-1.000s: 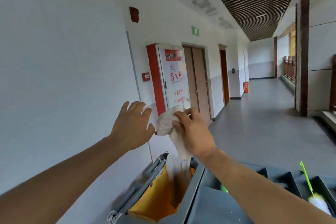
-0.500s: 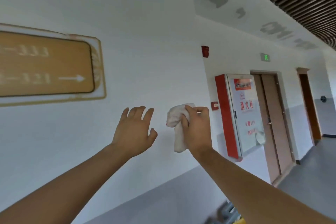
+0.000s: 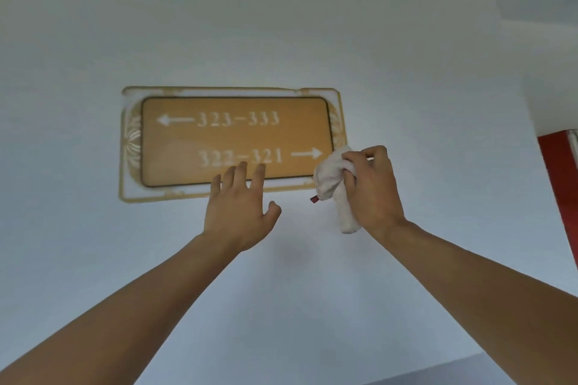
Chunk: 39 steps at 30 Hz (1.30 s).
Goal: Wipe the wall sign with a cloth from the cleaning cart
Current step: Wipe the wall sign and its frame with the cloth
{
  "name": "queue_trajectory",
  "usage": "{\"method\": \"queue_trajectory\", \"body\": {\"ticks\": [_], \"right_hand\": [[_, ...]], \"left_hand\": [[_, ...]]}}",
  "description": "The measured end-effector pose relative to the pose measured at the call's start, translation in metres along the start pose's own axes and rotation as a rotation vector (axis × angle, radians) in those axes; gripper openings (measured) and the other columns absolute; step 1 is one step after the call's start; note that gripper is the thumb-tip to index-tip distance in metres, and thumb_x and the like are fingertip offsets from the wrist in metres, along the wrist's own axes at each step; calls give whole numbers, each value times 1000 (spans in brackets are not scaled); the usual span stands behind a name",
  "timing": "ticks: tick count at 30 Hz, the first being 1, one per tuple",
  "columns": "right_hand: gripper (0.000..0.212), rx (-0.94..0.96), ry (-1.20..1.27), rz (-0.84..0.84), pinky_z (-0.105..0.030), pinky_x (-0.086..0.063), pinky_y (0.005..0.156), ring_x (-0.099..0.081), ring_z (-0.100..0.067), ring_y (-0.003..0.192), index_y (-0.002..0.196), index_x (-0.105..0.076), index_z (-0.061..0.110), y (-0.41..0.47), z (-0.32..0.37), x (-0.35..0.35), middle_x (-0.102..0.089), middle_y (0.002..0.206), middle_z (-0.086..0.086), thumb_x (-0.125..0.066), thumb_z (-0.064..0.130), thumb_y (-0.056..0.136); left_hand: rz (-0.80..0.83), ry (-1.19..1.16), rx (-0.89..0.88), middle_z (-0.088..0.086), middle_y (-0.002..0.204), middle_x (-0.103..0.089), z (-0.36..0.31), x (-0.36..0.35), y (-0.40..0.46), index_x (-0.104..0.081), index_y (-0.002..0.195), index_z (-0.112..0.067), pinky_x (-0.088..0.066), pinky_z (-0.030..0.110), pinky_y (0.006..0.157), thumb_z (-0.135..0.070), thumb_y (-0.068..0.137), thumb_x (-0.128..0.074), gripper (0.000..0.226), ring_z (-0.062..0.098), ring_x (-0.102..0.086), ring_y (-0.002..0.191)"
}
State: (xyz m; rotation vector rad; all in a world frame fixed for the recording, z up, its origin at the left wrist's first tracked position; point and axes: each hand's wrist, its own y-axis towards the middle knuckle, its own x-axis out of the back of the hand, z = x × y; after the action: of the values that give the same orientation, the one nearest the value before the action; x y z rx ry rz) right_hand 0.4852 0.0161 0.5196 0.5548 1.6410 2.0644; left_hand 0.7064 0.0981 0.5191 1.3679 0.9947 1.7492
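Sign (image 3: pixel 234 141) lower-right edge meets cloth (image 3: pixel 334 184), right hand (image 3: pixel 372 194) gripping.

Showing against the white wall are one rectangular amber sign (image 3: pixel 234 141) bearing two white arrows, one bunched white cloth (image 3: pixel 336 187), two bare hands, left (image 3: pixel 239 212) and right (image 3: pixel 372 187), and one red cabinet edge (image 3: pixel 560 184).

The sign (image 3: pixel 234 141) is a tan, rounded rectangle with white arrows and room numbers inside a gold ornate border, flat on the wall above the left hand (image 3: pixel 239 212). The cloth (image 3: pixel 333 184), white and bunched, hangs from the right hand (image 3: pixel 370 191), overlapping the sign's lower right corner.
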Motion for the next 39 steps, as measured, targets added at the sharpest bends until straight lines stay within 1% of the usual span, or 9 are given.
{"method": "queue_trajectory", "body": {"ticks": [2, 5, 11, 16, 21, 26, 32, 36, 39], "right_hand": [[29, 8, 40, -16, -40, -45, 90, -47, -31, 114, 125, -59, 17, 8, 15, -19, -45, 128, -8, -49, 16, 98], [25, 40, 56, -43, -28, -44, 81, -46, -14, 112, 110, -55, 44, 21, 24, -43, -41, 113, 17, -45, 26, 98], [18, 72, -47, -95, -31, -48, 90, -51, -10, 106, 111, -58, 23, 53, 4, -76, -40, 109, 13, -46, 24, 98], [15, 18, 224, -130, -23, -48, 84, -50, -3, 99, 111, -58, 23, 97, -40, -93, -34, 105, 17, -48, 19, 101], [18, 68, 295, -169, -27, -48, 90, -49, -16, 107, 113, -60, 23, 159, -85, -109, -36, 113, 12, -48, 17, 101], [30, 105, 229, -302, -34, -47, 91, -48, -28, 112, 127, -56, 14, 226, -119, -122, -42, 129, -12, -49, 11, 98], [36, 97, 417, -373, -37, -45, 97, -41, -26, 111, 113, -60, 35, 280, -136, -139, -36, 121, -5, -43, 11, 93], [39, 99, 144, -292, -40, -45, 100, -37, -30, 115, 122, -62, 21, 291, -142, -163, -33, 133, -11, -48, 2, 91], [34, 114, -104, -292, -37, -43, 93, -38, -30, 113, 125, -59, 15, 296, -143, -172, -36, 137, -9, -47, 25, 95]], "left_hand": [[-24, 16, 13, 16, 158, -27, 23, 0, 6, -21, 153, -20, -20, 53, 120, -53, 91, -39, 73, 35, -25, 144], [-51, 8, 42, 16, 157, -28, 41, -6, 19, -22, 153, -20, -20, 53, 120, -52, 90, -42, 73, 34, -25, 145], [-102, 16, 48, 16, 155, -30, 39, -36, 44, -22, 153, -20, -16, 53, 122, -51, 90, -42, 73, 33, -24, 145], [-136, 84, 50, 18, 156, -30, 24, -60, 84, -23, 154, -20, -18, 54, 121, -54, 87, -36, 76, 38, -24, 145], [-207, 85, 85, 19, 157, -31, -12, -82, 156, -26, 153, -20, -18, 56, 120, -56, 83, -27, 79, 42, -23, 145], [-226, 140, 95, 17, 157, -27, -37, -102, 219, -21, 152, -24, -17, 59, 119, -55, 85, -32, 75, 40, -20, 146], [-251, 242, 84, 18, 157, -27, -36, -115, 257, -21, 153, -21, -18, 58, 119, -53, 86, -35, 75, 37, -20, 147], [-268, 249, 88, 19, 156, -28, -29, -123, 267, -22, 152, -21, -19, 57, 119, -54, 85, -31, 75, 39, -22, 145], [-285, 240, 81, 19, 154, -31, -22, -128, 268, -25, 150, -21, -21, 57, 118, -54, 82, -23, 76, 38, -26, 143]]}}
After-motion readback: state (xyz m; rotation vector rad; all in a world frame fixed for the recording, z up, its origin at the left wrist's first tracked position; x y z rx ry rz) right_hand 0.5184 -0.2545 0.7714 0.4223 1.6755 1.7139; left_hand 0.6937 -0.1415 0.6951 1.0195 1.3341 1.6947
